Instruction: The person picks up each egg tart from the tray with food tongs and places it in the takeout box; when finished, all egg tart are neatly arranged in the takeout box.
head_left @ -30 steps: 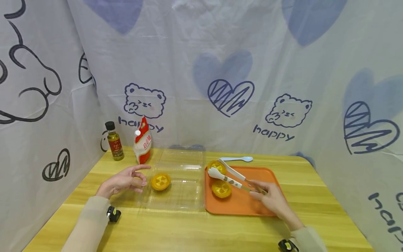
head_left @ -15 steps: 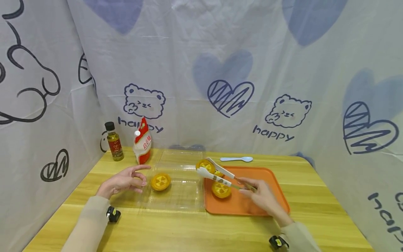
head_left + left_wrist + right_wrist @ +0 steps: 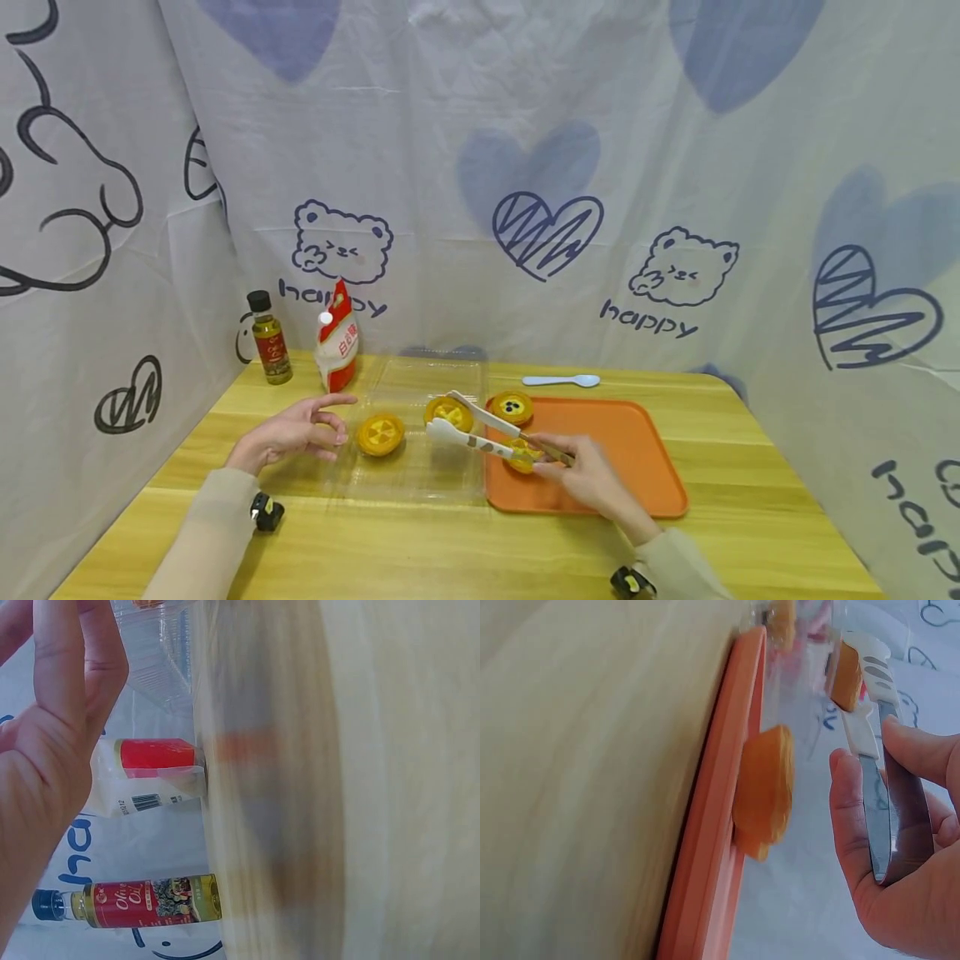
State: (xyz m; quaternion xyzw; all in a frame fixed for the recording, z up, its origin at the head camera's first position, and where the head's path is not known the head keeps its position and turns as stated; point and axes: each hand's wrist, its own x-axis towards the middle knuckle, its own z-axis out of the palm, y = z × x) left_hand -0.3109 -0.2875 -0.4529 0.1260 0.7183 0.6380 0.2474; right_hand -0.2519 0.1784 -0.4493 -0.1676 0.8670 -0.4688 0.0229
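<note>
My right hand (image 3: 588,479) grips metal tongs (image 3: 877,817) with white tips, their arms pinched between thumb and fingers. Between the tips is an egg tart (image 3: 448,414), held over the right part of the clear plastic container (image 3: 420,483). Another tart (image 3: 380,435) sits in the container's left part. My left hand (image 3: 292,433) is beside the container's left edge, fingers loosely extended and holding nothing. On the orange tray (image 3: 630,450) are a tart with dark dots (image 3: 512,407) and, partly behind the tongs, another tart (image 3: 521,463).
An oil bottle (image 3: 271,342) and a red and white bag (image 3: 338,346) stand at the back left. A pale spoon (image 3: 562,381) lies behind the tray. Patterned cloth (image 3: 450,167) hangs behind and at both sides of the table.
My right hand has moved left with the tongs, carrying the tart from over the tray to over the container. The dotted tart has come into view. My left hand stays in place.
</note>
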